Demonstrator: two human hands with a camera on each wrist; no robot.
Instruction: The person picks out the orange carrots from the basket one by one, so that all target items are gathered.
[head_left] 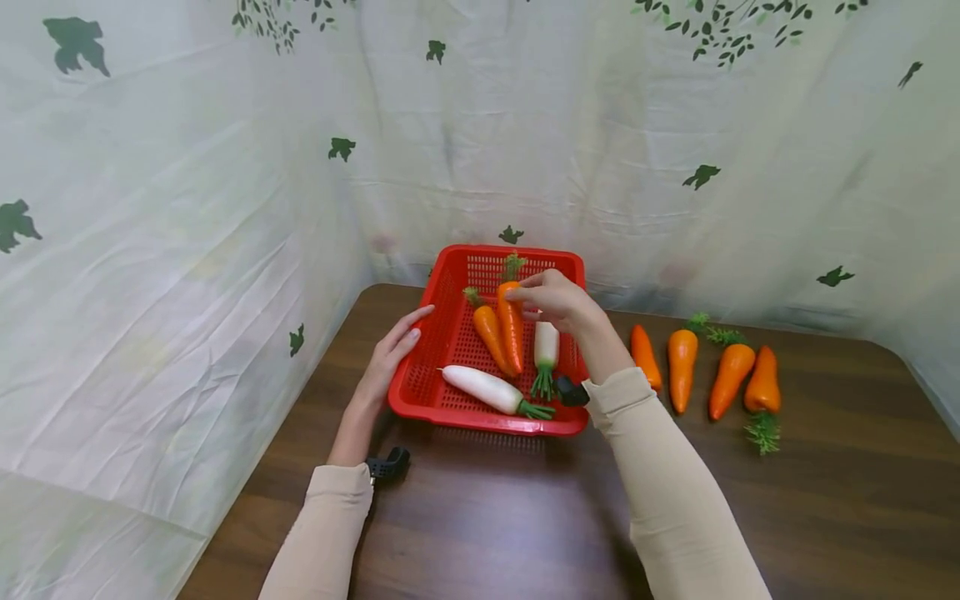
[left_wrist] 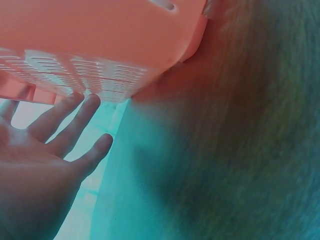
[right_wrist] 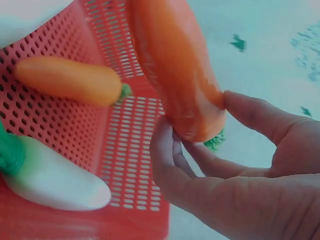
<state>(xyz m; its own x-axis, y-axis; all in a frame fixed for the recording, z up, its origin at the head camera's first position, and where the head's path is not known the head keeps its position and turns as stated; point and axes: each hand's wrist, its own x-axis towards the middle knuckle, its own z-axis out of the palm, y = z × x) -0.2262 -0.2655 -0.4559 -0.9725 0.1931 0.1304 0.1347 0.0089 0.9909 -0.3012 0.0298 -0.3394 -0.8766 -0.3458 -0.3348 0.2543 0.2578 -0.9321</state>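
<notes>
Right hand (head_left: 557, 300) pinches carrot (head_left: 512, 333) near its leafy end, presumably for control; left hand (head_left: 384, 357), fingers extended, flanks the basket (head_left: 465, 419), apparently steadying it

My table (head_left: 840, 450) is dark wood. The red basket (head_left: 487, 423) stands on it before me, and to my right lie four carrots (head_left: 681, 371), one with its tuft (head_left: 763, 432) toward me.

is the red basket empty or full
Neither: two white radishes and a carrot lie in the red basket, with bare space left.
</notes>
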